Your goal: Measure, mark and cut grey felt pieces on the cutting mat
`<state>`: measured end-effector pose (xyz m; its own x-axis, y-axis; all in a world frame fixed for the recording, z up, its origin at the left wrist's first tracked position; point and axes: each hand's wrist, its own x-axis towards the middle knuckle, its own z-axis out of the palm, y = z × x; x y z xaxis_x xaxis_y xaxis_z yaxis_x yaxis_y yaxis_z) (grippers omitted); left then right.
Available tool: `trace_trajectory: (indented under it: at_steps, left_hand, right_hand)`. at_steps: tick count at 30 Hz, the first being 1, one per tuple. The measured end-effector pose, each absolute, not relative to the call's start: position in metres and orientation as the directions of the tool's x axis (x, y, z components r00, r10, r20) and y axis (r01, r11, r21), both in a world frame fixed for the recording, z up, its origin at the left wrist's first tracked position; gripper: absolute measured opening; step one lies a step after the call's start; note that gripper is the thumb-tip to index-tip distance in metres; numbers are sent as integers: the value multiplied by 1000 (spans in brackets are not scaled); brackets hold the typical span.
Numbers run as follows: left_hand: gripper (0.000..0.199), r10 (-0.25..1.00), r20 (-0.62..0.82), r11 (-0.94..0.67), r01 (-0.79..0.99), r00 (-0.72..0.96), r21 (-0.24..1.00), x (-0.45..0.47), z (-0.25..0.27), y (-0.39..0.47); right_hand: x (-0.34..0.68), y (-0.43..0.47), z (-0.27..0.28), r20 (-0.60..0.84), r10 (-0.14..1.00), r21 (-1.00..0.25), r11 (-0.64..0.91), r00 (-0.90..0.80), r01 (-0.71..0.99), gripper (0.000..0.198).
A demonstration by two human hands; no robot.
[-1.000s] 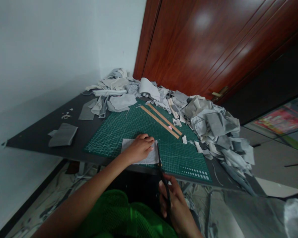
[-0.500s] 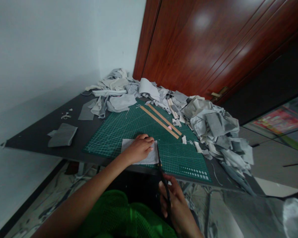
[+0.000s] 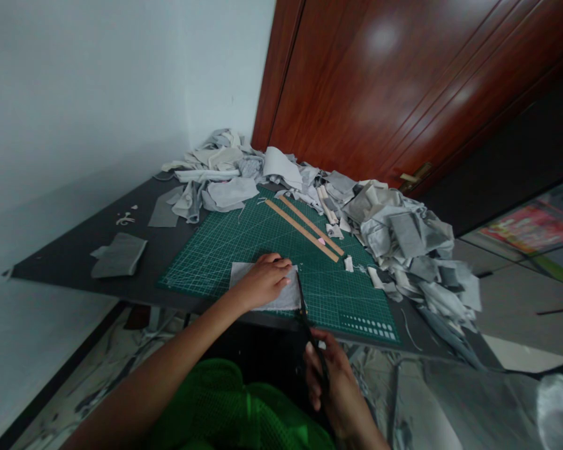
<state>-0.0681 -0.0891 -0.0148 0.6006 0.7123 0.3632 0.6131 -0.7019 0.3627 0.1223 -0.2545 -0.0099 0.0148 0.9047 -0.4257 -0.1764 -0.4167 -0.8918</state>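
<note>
A pale grey fabric piece [image 3: 288, 301] lies flat at the near edge of the green cutting mat [image 3: 258, 231]. My left hand [image 3: 265, 279] presses down on it, with bent fingers close together near its upper right corner. Just off the mat's front edge, my right hand [image 3: 333, 375] is closed around the handles of black scissors [image 3: 304, 322]. The narrow blades point away from me and lie along the fabric's right edge. Whether the blades are apart cannot be made out.
Two tan strips [image 3: 301, 230] lie slanted on the mat, with a small pink bit [image 3: 321, 241]. White scraps [image 3: 348, 263] are to their right. Heaps of grey and white fabric [image 3: 398, 228] line the table's back and right. A folded grey piece [image 3: 119, 255] lies left.
My right hand and the scissors' handles have shifted slightly right and down. The left hand and the fabric piece stay in place.
</note>
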Motion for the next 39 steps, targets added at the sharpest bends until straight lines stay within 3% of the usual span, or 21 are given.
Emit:
trace_trajectory:
  at_steps: [4, 17, 30, 39]
  left_hand:
    - [23, 725, 358, -689, 629, 589, 361, -67, -16, -89]
    - [25, 722, 374, -691, 612, 581, 383, -68, -17, -89]
    - [22, 718, 366, -696, 618, 592, 367, -68, -16, -89]
    - [23, 718, 368, -696, 608, 591, 383, -68, -15, -88]
  right_hand:
    - [125, -249, -5, -464, 886, -864, -445, 25, -237, 68]
    - [118, -235, -3, -375, 927, -925, -373, 17, -77, 64]
    - [115, -234, -3, -404, 914, -910, -397, 37, -121, 67]
    - [116, -237, -6, -358, 934, -933, -357, 18, -52, 62]
